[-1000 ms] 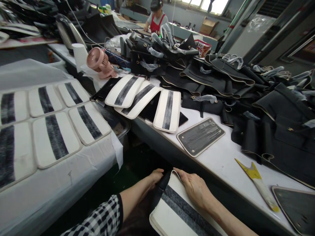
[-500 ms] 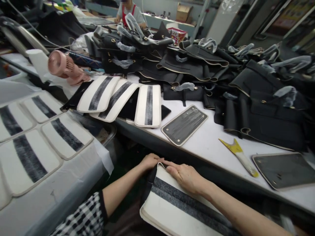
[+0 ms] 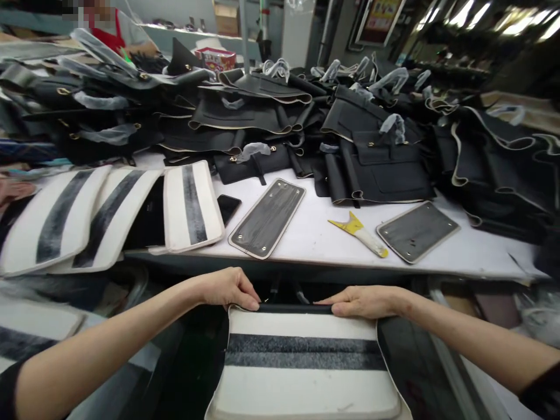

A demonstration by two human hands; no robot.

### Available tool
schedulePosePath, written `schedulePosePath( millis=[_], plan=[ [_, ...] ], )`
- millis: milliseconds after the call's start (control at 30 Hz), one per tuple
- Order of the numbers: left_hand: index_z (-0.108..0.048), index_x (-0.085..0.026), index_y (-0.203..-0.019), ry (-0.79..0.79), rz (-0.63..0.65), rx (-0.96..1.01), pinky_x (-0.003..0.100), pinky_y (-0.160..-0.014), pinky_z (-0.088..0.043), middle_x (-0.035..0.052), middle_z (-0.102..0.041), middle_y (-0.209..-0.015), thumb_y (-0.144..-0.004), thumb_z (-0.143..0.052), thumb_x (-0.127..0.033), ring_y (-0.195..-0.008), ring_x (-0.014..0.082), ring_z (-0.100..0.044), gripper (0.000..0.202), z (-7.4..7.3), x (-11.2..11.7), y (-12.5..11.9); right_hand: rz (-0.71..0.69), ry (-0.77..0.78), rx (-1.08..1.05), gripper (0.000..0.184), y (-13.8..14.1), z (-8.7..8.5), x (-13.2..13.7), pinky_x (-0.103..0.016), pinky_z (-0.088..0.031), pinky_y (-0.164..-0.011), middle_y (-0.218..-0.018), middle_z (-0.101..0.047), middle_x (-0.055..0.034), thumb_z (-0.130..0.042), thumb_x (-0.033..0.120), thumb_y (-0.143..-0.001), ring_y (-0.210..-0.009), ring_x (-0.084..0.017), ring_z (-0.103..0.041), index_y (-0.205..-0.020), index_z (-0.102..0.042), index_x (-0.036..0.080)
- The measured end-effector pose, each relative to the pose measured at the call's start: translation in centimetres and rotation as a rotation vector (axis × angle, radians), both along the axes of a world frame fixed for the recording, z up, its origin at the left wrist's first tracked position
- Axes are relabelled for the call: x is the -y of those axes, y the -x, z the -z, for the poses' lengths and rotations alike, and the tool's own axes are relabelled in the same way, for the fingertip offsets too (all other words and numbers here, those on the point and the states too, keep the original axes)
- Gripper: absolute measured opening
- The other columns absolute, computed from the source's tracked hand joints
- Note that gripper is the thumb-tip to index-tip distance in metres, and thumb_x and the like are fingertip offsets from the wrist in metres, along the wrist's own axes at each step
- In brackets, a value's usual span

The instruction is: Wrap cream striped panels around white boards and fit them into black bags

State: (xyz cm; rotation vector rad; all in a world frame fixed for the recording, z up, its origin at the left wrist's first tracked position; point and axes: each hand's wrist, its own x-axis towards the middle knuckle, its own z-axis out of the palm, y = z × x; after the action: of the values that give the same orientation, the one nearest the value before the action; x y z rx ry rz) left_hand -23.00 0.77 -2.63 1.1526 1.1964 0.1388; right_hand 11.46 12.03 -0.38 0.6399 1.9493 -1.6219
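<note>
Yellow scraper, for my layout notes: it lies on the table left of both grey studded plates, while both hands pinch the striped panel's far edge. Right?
No: the head view shows the yellow scraper between the two grey plates. The left hand and right hand do pinch the striped panel.

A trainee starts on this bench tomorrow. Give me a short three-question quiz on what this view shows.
1. True or false: left hand and right hand both hold the far edge of the cream fabric panel with a dark grey stripe.
2. What lies between the two dark grey studded panels? A scissors; B yellow-tipped white scraper; C fan.
3. Count the overlapping cream striped panels at the white table's left.
Key: true; B; three.
</note>
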Motion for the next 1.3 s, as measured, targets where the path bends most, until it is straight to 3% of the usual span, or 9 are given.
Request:
schedulePosePath(
  millis=[233, 367, 500, 700, 867, 1000, 1100, 1200, 1300],
  plan=[
    [-0.077, -0.023, -0.101, 0.151, 0.063, -0.066, 0.018, -0.043, -0.041, 0.0006, -0.068, -0.071, -0.072, -0.07, -0.051, -0.056, 0.0128, -0.055, 0.041, -1.9, -0.6, -0.5, 0.321, 0.271, 0.035, 0.056, -3.9, 0.4, -0.8, -0.04, -0.042, -0.105, -0.125, -0.065, -0.005, -0.062, 0.056, -0.084, -0.119, -0.028, -0.058, -0.13, -0.06, 0.023],
    [-0.079, -0.027, -0.092, 0.037, 0.118, -0.178, 0.02, -0.048, -0.043, -0.0013, -0.067, -0.067, -0.078, -0.063, -0.049, -0.059, 0.0153, -0.057, 0.031, -2.2, -0.6, -1.0, 0.235, 0.13, -0.016, 0.047, -3.6, -0.2, -0.6, -0.035, -0.044, -0.103, -0.126, -0.064, -0.0015, -0.055, 0.047, -0.09, -0.116, -0.025, -0.06, -0.13, -0.059, 0.024],
    [-0.079, -0.032, -0.094, -0.194, 0.115, -0.276, 0.025, -0.077, -0.048, -0.0022, -0.076, -0.093, -0.077, -0.066, -0.047, -0.089, 0.0235, -0.067, 0.026, -2.1, -0.4, -1.5, 0.21, -0.006, -0.053, 0.044, -3.0, -0.3, -0.1, -0.033, -0.045, -0.1, -0.129, -0.062, -0.0002, -0.049, 0.042, -0.094, -0.115, -0.025, -0.06, -0.133, -0.057, 0.023],
    [-0.079, -0.032, -0.081, -0.312, 0.209, -0.381, 0.024, -0.059, -0.039, -0.002, -0.073, -0.07, -0.08, -0.061, -0.055, -0.068, 0.0208, -0.065, 0.03, -2.2, -0.6, -3.5, 0.154, -0.237, -0.058, 0.042, -0.1, 0.5, 1.4, -0.031, -0.05, -0.09, -0.125, -0.065, -0.0011, -0.05, 0.045, -0.092, -0.108, -0.025, -0.064, -0.13, -0.06, 0.029],
    [-0.072, -0.034, -0.111, -0.53, 0.232, -0.557, 0.03, -0.079, -0.043, 0.0008, -0.071, -0.111, -0.076, -0.068, -0.054, -0.101, 0.0271, -0.064, 0.04, -3.1, -0.5, -6.1, 0.18, -0.439, -0.078, 0.039, 3.4, 0.6, 2.8, -0.038, -0.05, -0.087, -0.113, -0.071, -0.0017, -0.061, 0.051, -0.083, -0.102, -0.03, -0.066, -0.117, -0.069, 0.034],
    [-0.068, -0.025, -0.103, -0.839, 0.074, -0.424, 0.028, -0.087, -0.043, 0.0024, -0.066, -0.109, -0.083, -0.066, -0.034, -0.103, 0.0203, -0.059, 0.022, -4.7, 2.5, -9.4, 0.447, -0.582, -0.156, 0.044, 1.7, 0.4, 4.6, -0.041, -0.042, -0.102, -0.12, -0.068, -0.0019, -0.064, 0.054, -0.079, -0.115, -0.029, -0.06, -0.118, -0.069, 0.033],
    [-0.066, -0.023, -0.097, -0.88, 0.096, -0.202, 0.026, -0.086, -0.044, 0.0016, -0.066, -0.099, -0.091, -0.057, -0.028, -0.096, 0.0161, -0.06, 0.012, -5.2, 6.3, -13.1, 0.842, -0.716, -0.155, 0.059, -2.9, 1.4, 7.9, -0.042, -0.033, -0.111, -0.124, -0.066, -0.0074, -0.027, 0.058, -0.097, -0.125, -0.025, -0.052, -0.13, -0.061, 0.022],
    [-0.065, -0.024, -0.102, -0.904, 0.274, -0.171, 0.028, -0.084, -0.044, 0.0025, -0.066, -0.103, -0.092, -0.058, -0.034, -0.096, 0.018, -0.059, 0.016, -4.5, 9.4, -16.9, 1.209, -0.746, -0.068, 0.083, -6.7, 3.8, 13.0, -0.05, -0.039, -0.105, -0.122, -0.063, -0.0174, 0.007, 0.051, -0.098, -0.123, -0.029, -0.052, -0.131, -0.056, 0.01],
    [-0.063, -0.022, -0.09, -0.956, 0.392, -0.31, 0.031, -0.076, -0.044, 0.0034, -0.066, -0.097, -0.092, -0.056, -0.04, -0.089, 0.0202, -0.058, 0.019, -3.3, 10.7, -19.6, 1.261, -0.628, -0.053, 0.063, -6.3, 6.7, 18.2, -0.045, -0.052, -0.088, -0.115, -0.064, -0.015, -0.019, 0.055, -0.101, -0.105, -0.027, -0.062, -0.123, -0.059, 0.012]
  ],
)
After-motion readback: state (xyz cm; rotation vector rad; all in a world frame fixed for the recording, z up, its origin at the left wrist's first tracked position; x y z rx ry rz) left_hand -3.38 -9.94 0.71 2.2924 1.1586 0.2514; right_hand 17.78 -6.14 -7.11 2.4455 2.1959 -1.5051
